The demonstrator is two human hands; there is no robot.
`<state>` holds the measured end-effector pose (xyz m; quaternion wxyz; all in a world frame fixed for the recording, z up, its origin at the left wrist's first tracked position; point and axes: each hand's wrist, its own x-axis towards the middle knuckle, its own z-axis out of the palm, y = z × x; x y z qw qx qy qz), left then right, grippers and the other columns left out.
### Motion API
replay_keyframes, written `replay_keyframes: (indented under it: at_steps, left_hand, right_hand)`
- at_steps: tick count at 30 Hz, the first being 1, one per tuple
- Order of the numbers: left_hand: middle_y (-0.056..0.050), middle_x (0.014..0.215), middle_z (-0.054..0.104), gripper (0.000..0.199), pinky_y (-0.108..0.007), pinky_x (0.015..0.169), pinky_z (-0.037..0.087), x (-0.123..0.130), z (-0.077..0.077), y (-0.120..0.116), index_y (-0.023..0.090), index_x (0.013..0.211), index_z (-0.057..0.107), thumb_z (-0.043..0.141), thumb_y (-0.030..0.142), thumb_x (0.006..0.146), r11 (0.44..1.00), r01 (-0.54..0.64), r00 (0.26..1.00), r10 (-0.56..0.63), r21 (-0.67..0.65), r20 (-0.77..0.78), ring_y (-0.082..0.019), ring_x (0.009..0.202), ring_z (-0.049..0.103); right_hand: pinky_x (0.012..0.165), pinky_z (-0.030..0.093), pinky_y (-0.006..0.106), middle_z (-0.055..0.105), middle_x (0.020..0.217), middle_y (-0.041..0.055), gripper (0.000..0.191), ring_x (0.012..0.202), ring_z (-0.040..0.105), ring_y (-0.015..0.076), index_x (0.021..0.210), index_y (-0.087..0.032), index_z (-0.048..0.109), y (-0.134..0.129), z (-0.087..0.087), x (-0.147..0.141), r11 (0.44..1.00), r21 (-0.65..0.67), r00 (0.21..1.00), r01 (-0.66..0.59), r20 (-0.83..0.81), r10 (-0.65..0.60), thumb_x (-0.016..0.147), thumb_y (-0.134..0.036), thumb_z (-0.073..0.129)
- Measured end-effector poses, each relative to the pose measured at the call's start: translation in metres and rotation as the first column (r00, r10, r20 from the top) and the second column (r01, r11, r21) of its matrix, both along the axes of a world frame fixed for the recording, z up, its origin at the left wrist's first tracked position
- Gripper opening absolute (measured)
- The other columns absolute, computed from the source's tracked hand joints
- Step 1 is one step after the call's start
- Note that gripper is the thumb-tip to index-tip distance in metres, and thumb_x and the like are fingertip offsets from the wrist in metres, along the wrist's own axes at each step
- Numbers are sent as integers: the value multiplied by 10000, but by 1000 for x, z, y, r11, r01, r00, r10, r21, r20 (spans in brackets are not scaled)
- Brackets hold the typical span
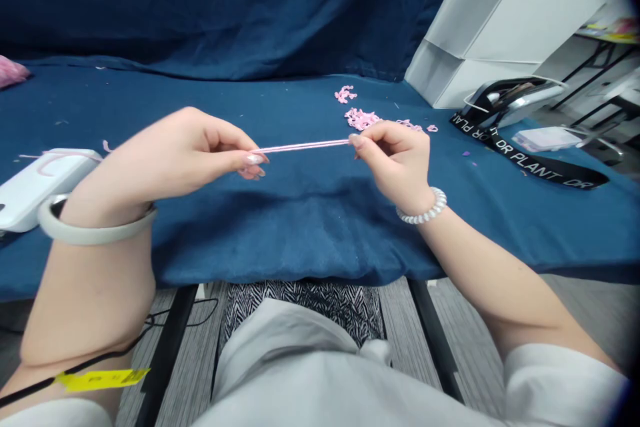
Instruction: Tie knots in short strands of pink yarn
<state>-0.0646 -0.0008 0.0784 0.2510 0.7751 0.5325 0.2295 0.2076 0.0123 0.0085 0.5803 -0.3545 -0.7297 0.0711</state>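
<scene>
A pink and white doubled cord [305, 146] stretches taut and nearly level between my two hands, above the blue cloth. My left hand [210, 153] pinches its left end between thumb and fingers. At the other end, the thumb and forefinger of my right hand [393, 157] are closed on the cord. Just beyond my right hand lies a pile of small pink knotted pieces [362, 119], partly hidden by that hand. A smaller pink cluster [345, 94] rests farther back.
A white device [45, 190] with a pink strand across it lies at the left, beside my forearm. Pink material [11, 72] sits at the far left edge. To the right are white boxes [535, 20], a black bag [510, 97], its lettered strap [545, 167] and a clear case [545, 139].
</scene>
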Motion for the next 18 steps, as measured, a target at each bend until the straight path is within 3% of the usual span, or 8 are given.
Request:
replay_keyframes:
  at_steps: [2, 5, 11, 18]
  left_hand:
    - [25, 735, 735, 197, -183, 665, 431, -8, 2, 1, 222, 835, 783, 639, 353, 802, 997, -38, 993, 44, 61, -106, -129, 705, 651]
    - [35, 718, 717, 170, -180, 668, 405, -16, -2, 6, 214, 848, 779, 668, 327, 788, 990, -104, 983, 117, 99, -144, -122, 693, 609]
    - [-9, 722, 707, 149, -199, 718, 404, -19, -7, 14, 190, 836, 788, 711, 295, 764, 998, -59, 988, 61, 14, -141, -136, 704, 587]
    - [-10, 774, 738, 149, -252, 732, 465, -15, -12, 21, 264, 818, 794, 700, 331, 724, 998, -41, 985, 49, 47, -165, -175, 717, 632]
  right_hand:
    - [583, 453, 275, 621, 605, 2, 309, 569, 552, 111, 631, -177, 600, 1, -2, -1, 1000, -25, 999, 10, 36, -9, 856, -385, 641]
    - [582, 446, 273, 629, 601, 5, 318, 565, 556, 114, 617, -175, 600, 3, -5, 0, 998, -63, 995, 5, 99, 2, 847, -390, 646]
    - [582, 436, 267, 635, 594, 6, 307, 558, 560, 115, 605, -171, 609, 13, -10, 6, 993, -116, 988, -22, 148, 40, 831, -372, 658]
    - [551, 414, 257, 613, 573, 5, 292, 531, 521, 106, 602, -162, 610, 23, -11, 12, 990, -139, 995, -14, 95, 27, 810, -358, 667]
